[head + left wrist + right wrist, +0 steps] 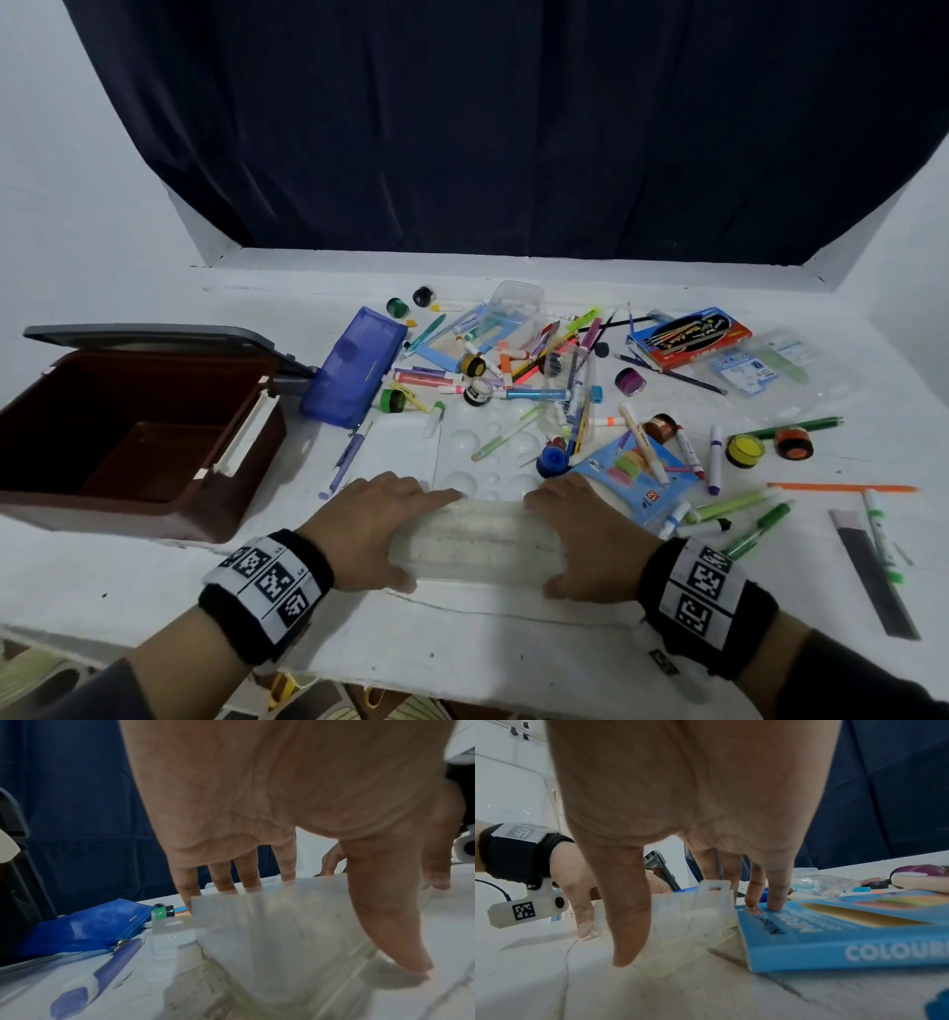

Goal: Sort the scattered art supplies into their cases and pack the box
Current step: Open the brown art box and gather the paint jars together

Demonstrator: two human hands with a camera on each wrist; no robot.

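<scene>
A long clear plastic case (475,545) lies near the table's front edge. My left hand (426,539) grips its left end and my right hand (542,545) grips its right end, thumbs on the near side and fingers over the far side. The left wrist view shows the left hand (323,925) spanning the case (270,933). In the right wrist view the right hand (696,930) clasps the case (680,923), two fingertips touching the blue coloured-pencil box (834,933). Markers, pencils and paint pots lie scattered beyond. The brown box (102,514) stands open at left.
A blue pencil case (354,367) leans by the brown box's raised lid (154,334). A white palette (400,447) lies just beyond my hands. A red-and-blue brush box (688,336) and a clear tub (516,303) sit further back. A dark ruler (873,575) lies at front right.
</scene>
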